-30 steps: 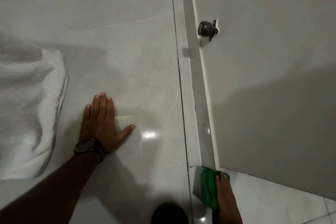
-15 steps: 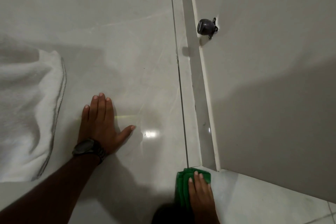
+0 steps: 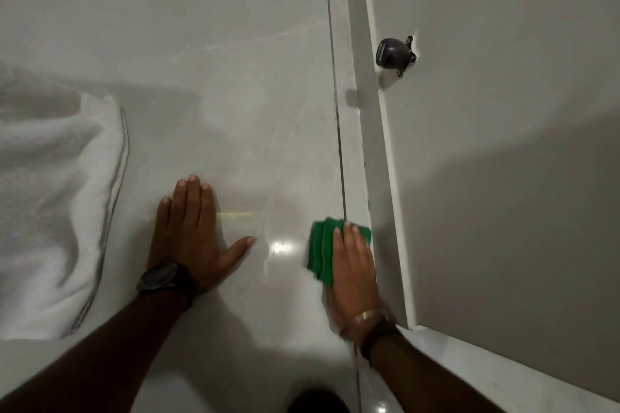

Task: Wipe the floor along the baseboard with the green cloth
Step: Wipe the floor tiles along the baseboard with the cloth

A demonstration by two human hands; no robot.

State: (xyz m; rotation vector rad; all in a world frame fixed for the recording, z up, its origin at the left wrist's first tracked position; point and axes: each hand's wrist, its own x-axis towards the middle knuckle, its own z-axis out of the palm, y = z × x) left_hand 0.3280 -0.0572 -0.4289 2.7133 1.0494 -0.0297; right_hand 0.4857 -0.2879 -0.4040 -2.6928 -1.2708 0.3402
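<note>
The folded green cloth [image 3: 321,248] lies flat on the glossy pale floor tile [image 3: 235,77], right against the white baseboard [image 3: 375,131] that runs up the right side. My right hand [image 3: 354,270] presses palm-down on the cloth, fingers pointing away from me, covering its right half. My left hand [image 3: 193,231] rests flat on the floor to the left of the cloth, fingers spread, a dark watch on its wrist. It holds nothing.
A crumpled white towel [image 3: 50,204] lies on the floor at the left. A dark round doorstop [image 3: 392,54] sticks out of the wall [image 3: 503,144] above the baseboard farther ahead. The wall turns a corner near my right wrist. A dark grout line runs beside the baseboard.
My right hand has slid the green cloth forward from the wall corner along the baseboard, away from me. My left hand has stayed planted on the floor.
</note>
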